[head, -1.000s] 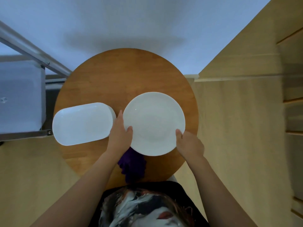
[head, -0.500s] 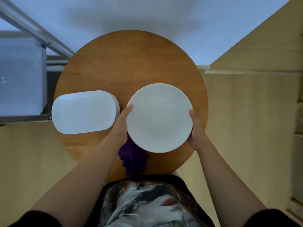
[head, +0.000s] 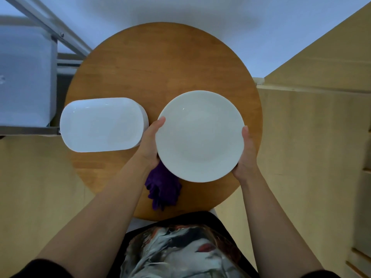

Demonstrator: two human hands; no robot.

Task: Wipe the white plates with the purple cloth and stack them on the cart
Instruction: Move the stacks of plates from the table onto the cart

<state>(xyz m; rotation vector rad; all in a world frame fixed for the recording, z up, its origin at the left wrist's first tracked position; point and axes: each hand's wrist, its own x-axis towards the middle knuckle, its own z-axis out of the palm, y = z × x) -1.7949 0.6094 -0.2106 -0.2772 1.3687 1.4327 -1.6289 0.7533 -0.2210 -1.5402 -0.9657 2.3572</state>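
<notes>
A round white plate (head: 200, 135) is held over the right side of the round wooden table (head: 160, 67). My left hand (head: 149, 145) grips its left rim and my right hand (head: 246, 155) grips its right rim. An oblong white plate (head: 102, 124) lies on the table's left part, just left of my left hand. The crumpled purple cloth (head: 163, 187) lies on the table near its front edge, partly hidden under the round plate and my left wrist.
A metal-framed cart (head: 60, 35) with a pale bin (head: 26, 77) stands left of the table. Wooden floor lies on both sides, and wooden shelving (head: 361, 177) runs along the right edge. A pale wall is behind the table.
Both hands slid from the plate's near edge to its left and right rims. The round plate has come up off the table and nearer to me.
</notes>
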